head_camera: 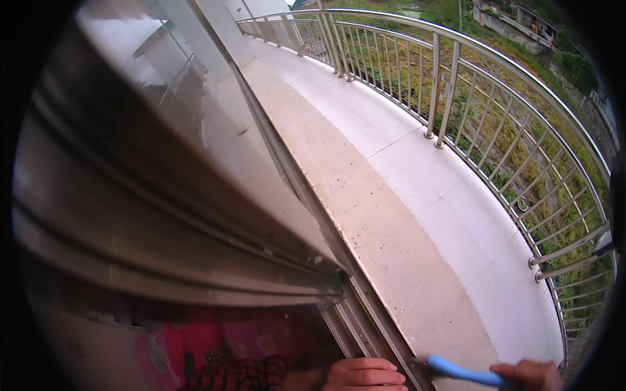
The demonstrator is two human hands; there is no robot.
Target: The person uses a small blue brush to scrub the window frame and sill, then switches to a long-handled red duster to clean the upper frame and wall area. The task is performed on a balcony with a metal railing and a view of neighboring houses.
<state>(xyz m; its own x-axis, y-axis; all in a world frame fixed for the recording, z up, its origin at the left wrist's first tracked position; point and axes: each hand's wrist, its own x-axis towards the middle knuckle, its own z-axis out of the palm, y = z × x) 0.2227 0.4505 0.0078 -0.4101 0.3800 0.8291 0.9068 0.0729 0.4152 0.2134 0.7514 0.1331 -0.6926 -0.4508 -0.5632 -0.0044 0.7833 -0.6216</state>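
At the bottom right, my right hand (pixel 530 375) is closed around the handle of a blue brush (pixel 464 372). The brush's dark, blurred head touches or hovers at the outer edge of the metal window track (pixel 374 322). To its left, my left hand (pixel 367 374) rests on the track with its fingers together and curled over the rails; whether anything lies under it is hidden. A sliding window sash (pixel 195 254) with a metal frame stands in the track and fills the left of the view.
Outside the track runs a speckled stone sill (pixel 381 220), then a white tiled balcony floor (pixel 430 181). A stainless steel railing (pixel 435 88) curves along the right, with plants beyond. Pink patterned fabric (pixel 205 342) lies inside, below the sash.
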